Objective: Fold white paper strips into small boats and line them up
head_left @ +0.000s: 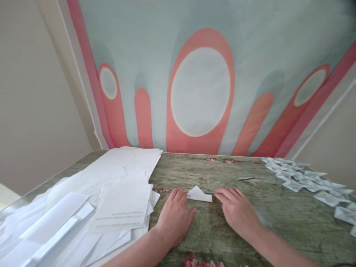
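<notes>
A small folded piece of white paper (199,195) lies on the wood-patterned table between my hands, with a peak at its top and a flat strip along its bottom. My left hand (175,214) rests palm down, its fingers stretched over the paper's left end, which they hide. On the other side, my right hand (236,207) has its fingertips at the paper's right end, fingers extended and lying low; a narrow space seems to part them from the paper.
Loose white sheets (122,207), some printed, are heaped on the left of the table (178,170). Long folded strips (55,222) lie on top of them. Several folded white paper pieces (294,178) stand in rows at the right. A patterned backdrop (155,44) rises behind the table.
</notes>
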`<state>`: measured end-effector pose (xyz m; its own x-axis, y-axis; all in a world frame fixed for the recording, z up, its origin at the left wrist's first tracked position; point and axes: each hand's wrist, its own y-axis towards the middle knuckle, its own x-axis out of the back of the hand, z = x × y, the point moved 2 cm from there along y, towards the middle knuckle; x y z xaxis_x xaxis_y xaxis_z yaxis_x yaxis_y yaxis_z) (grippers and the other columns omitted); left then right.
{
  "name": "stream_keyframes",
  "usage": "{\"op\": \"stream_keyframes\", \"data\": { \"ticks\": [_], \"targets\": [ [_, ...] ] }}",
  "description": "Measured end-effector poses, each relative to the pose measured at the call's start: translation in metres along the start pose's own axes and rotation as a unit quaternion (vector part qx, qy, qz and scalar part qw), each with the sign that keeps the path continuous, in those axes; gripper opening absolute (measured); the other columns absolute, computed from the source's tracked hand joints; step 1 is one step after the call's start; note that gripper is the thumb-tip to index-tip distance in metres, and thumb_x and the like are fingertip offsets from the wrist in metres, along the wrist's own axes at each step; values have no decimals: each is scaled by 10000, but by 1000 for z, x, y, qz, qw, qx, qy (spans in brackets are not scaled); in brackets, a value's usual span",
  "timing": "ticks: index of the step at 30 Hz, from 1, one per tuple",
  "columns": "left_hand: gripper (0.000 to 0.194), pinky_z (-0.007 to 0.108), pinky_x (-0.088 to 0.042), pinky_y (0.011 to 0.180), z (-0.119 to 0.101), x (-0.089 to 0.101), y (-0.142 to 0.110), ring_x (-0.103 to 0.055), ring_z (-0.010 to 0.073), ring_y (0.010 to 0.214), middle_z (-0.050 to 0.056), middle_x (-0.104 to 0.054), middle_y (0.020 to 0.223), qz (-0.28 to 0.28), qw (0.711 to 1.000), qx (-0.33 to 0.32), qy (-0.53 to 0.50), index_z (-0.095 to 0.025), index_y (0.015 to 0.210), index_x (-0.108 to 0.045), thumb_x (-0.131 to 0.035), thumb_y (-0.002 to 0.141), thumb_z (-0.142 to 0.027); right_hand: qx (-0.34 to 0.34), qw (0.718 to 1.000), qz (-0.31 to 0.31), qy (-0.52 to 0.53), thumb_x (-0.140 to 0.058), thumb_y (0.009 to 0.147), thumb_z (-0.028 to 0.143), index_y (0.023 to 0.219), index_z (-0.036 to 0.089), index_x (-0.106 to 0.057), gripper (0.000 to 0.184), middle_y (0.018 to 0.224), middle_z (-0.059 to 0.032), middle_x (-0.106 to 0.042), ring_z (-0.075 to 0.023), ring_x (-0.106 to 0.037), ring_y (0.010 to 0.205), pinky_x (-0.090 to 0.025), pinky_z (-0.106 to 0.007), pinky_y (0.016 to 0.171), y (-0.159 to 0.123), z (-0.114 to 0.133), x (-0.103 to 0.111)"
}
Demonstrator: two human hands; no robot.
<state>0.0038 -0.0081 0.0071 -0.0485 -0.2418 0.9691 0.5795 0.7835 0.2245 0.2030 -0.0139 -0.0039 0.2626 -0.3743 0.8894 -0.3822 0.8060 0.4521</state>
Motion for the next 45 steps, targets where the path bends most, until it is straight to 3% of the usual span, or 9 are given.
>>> {"op": "stream_keyframes", "data": {
  "ticks": [3,6,16,23,28,30,34,41,45],
  "targets": [
    [377,424,-308,991,0,0,0,-452,278,1136,157,-571,1145,-3,1000,6,-3,-76,1063,-599,-424,875,-353,42,999,-2,19,-410,807,26,1093,179,-597,374,1117,-68,-597,-212,-479,1032,-349,-368,896,-1,5,-4],
    [387,410,-293,1010,-1,0,0,-431,275,1156,158,-561,1152,-12,1000,11,-4,-61,1084,-587,-436,872,-349,79,996,17,38,-434,827,56,1149,181,-566,370,1179,-59,-573,-208,-442,1092,-340,-366,931,-2,10,-8],
    [345,423,-309,979,1,10,3,-446,280,1129,172,-600,1081,-7,1000,26,12,-60,989,-640,-416,879,-298,64,995,50,53,-472,840,93,1124,185,-590,320,1131,-58,-602,-201,-485,1017,-359,-343,893,-2,11,-17],
    [250,431,-304,952,7,6,5,-438,293,1132,161,-644,960,7,999,5,31,-93,870,-677,-451,849,-198,67,995,54,56,-508,818,92,1110,178,-601,319,1113,-61,-609,-205,-499,997,-371,-344,879,-1,12,-16],
    [211,397,-356,893,17,10,6,-523,267,994,116,-637,909,11,998,36,-55,-131,836,-656,-454,826,-191,68,994,55,71,-480,830,74,1114,172,-595,322,1116,-70,-602,-219,-501,1001,-387,-368,871,-1,12,-15],
    [204,370,-395,834,22,11,8,-555,243,914,91,-629,927,18,992,70,-107,-154,922,-632,-464,820,-210,65,993,51,80,-452,842,66,1105,173,-599,320,1120,-77,-595,-224,-502,1002,-399,-375,860,-1,12,-13],
    [351,352,-399,843,28,8,15,-536,251,973,93,-595,1035,22,982,100,-158,-166,1115,-548,-534,779,-269,53,994,40,89,-402,852,46,1102,178,-602,346,1144,-95,-568,-226,-503,1005,-419,-387,847,0,11,-11],
    [430,322,-412,789,29,0,42,-542,265,937,96,-590,970,63,966,132,-213,-156,954,-610,-697,604,-388,42,992,42,110,-371,822,5,1117,204,-595,420,1156,-98,-540,-221,-503,1017,-429,-392,856,-2,10,-12],
    [422,269,-396,624,29,-7,52,-581,220,749,40,-619,814,90,940,173,-280,-176,900,-610,-726,536,-355,31,991,42,126,-368,776,-29,1114,209,-595,472,1151,-92,-533,-217,-499,1024,-427,-388,868,-1,10,-10]
  ]
}}
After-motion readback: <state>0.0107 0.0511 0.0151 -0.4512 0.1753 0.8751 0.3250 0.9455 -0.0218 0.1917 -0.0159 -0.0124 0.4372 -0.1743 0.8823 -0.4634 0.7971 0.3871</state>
